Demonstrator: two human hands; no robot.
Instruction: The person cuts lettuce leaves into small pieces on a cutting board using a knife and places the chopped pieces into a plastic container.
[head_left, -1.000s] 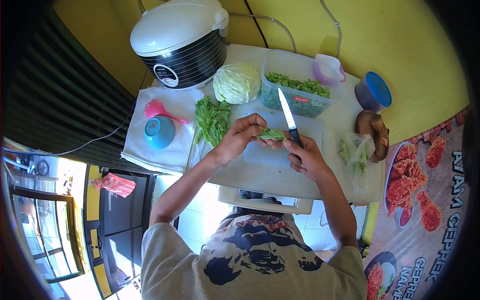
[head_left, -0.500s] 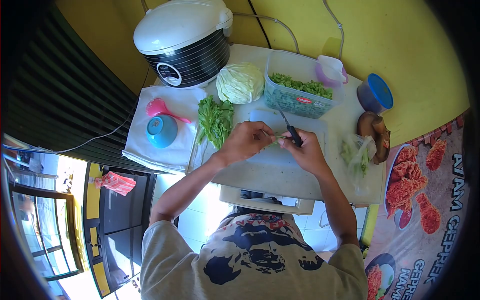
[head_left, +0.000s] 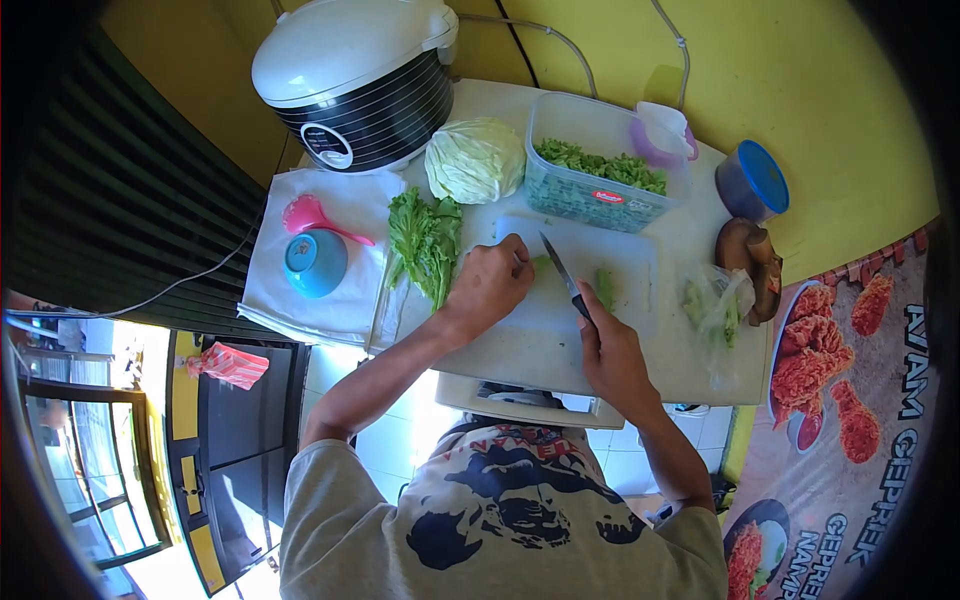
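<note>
The person wears a loose, pale grey-beige T-shirt (head_left: 500, 520) — short sleeves, plain fabric at the shoulders. A large dark navy print (head_left: 525, 500) spreads over the chest in blotchy, uneven shapes, with red and blue lettering (head_left: 520, 440) along its edge, too foreshortened to read. Both forearms and both hands are bare — no gloves, and no watch in sight.

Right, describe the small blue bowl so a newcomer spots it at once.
On the near side of the big rice cooker lies a white sheet. The bowl sits there bottom up, beside a pink scoop. It's light blue with no lid, unlike the blue-lidded tub.
</note>
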